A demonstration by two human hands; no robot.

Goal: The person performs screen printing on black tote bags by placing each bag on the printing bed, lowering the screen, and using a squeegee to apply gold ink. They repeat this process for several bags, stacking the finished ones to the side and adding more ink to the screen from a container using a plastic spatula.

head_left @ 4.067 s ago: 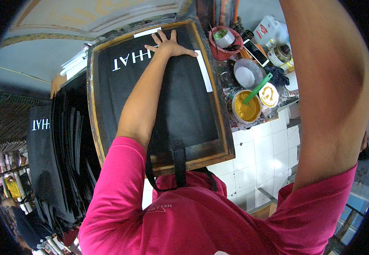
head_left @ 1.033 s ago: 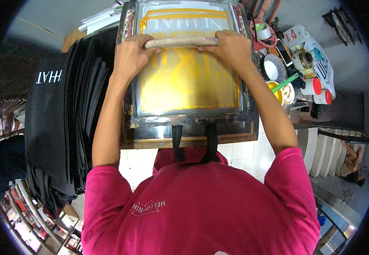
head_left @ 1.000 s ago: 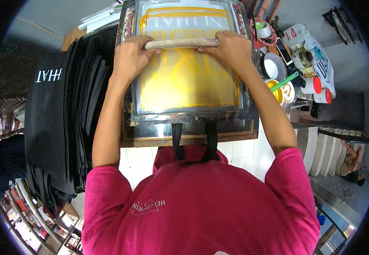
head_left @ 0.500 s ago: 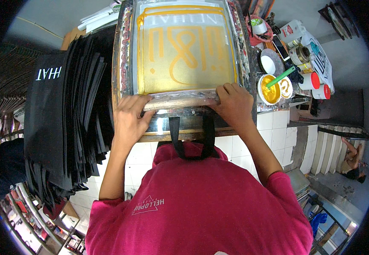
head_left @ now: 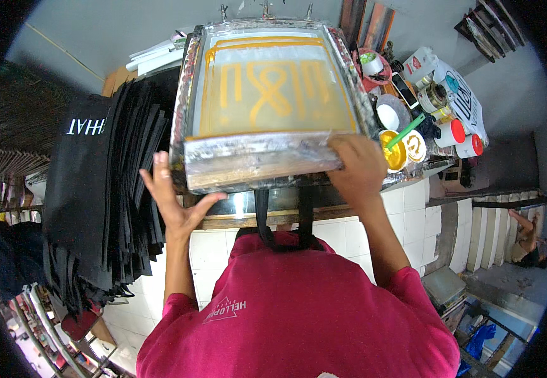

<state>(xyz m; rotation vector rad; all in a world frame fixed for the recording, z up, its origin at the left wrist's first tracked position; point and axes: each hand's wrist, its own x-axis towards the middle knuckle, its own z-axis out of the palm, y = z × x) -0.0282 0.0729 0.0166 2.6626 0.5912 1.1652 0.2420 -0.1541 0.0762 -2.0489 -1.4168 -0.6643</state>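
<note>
From my remote seat I see the left hand (head_left: pixel 177 205) now off the squeegee (head_left: pixel 254 157) — fingers spread, holding nothing — while the right hand (head_left: pixel 360 165) grips its right end at the near edge of the screen (head_left: pixel 279 123), so the pull looks finished.

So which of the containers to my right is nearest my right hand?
The open white tub holding yellow paint and a green stick; it is closest to your right hand, with the red-lidded jars farther right.
</note>
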